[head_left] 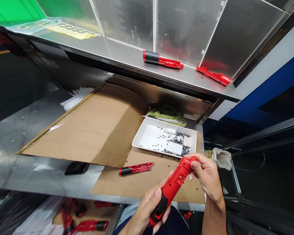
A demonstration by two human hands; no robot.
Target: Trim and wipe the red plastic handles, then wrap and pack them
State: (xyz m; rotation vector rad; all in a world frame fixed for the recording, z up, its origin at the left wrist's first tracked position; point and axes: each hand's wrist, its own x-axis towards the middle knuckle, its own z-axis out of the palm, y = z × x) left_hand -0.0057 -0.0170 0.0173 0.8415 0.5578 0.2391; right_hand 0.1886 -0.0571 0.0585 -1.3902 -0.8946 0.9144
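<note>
Two grips shared the load: the left hand (pixel 147 204) clasped the red housing (pixel 172 188) by its black end, the right hand (pixel 207 172) pinched its tip, above the flat cardboard (pixel 110 186). This seemed a fitting or checking step, calling next for steady support.

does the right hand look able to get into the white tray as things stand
Probably yes: the white tray lies open just beyond the right hand. That hand pinches one end of the red part, though, so it would likely need to let go.
</note>
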